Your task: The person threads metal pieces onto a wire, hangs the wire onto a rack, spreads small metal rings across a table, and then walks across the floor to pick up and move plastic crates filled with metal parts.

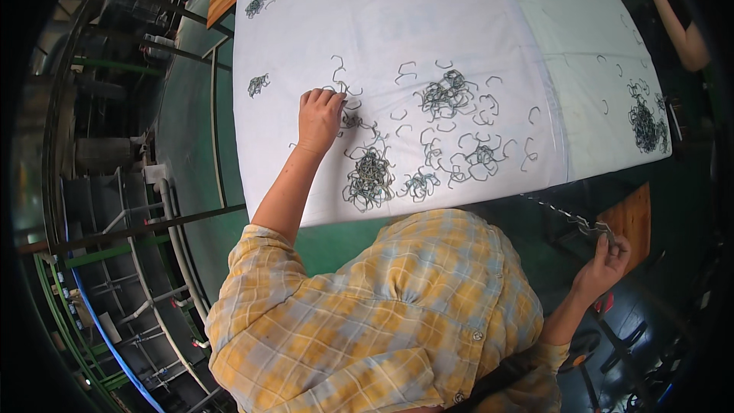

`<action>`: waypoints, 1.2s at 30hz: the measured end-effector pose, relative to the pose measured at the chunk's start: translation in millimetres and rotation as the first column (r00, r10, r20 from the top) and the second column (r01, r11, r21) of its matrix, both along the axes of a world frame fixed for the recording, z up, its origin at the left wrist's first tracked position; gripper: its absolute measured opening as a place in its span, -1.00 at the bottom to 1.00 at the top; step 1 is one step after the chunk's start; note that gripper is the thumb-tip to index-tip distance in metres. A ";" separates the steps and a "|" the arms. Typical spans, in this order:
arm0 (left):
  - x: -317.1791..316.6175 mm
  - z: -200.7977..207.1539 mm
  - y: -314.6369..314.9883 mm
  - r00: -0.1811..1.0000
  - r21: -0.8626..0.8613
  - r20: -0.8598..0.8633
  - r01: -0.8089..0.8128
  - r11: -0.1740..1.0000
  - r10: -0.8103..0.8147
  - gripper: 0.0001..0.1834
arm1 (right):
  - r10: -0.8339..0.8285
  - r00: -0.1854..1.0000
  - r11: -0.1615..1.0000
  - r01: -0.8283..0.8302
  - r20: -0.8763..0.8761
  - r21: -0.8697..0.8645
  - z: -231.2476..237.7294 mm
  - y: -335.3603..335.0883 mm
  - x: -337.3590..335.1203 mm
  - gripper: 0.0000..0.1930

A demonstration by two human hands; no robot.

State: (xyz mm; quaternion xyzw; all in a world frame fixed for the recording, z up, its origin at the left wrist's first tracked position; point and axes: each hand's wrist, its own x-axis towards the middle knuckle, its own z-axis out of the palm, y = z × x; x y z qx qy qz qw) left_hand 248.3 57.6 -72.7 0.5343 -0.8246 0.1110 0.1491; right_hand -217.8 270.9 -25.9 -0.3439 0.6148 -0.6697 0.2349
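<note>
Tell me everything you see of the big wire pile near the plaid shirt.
The pile is a dense, tangled heap of thin, bent, dark-greenish wire, metal by its look. It lies on the white cloth near the person's edge, a smaller cluster to its right. Neither the left hand nor right hand touches it.

Heaps of wire hooks [370, 177] lie mid-frame on the table [428, 8], smaller piles [257, 5] upper left, another pile [644, 126] right.
</note>
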 end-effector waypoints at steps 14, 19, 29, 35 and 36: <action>-86.2 45.7 -27.6 0.959 0.433 -0.267 0.035 0.900 0.091 -0.91 | -0.041 0.999 0.996 0.041 0.011 -0.073 17.8 -0.4 26.4 -0.81; -215.4 90.2 16.3 0.295 0.236 -0.954 0.846 0.477 -0.052 -0.93 | -0.033 0.995 0.985 0.049 0.097 -0.167 30.7 -7.4 42.6 -0.79; -335.1 125.5 100.3 0.069 0.014 -0.916 0.990 0.139 -0.396 -0.92 | -0.296 0.953 0.916 0.303 0.065 -0.264 47.2 19.7 59.9 -0.84; -344.4 130.9 118.0 0.002 -0.067 -0.895 0.988 0.139 -0.446 -0.93 | -0.449 0.894 0.855 0.428 -0.004 -0.294 52.7 35.1 64.1 -0.84; -346.1 131.8 120.6 0.002 -0.060 -0.899 0.990 0.129 -0.438 -0.92 | -0.465 0.885 0.845 0.440 -0.011 -0.303 51.8 37.4 65.0 -0.84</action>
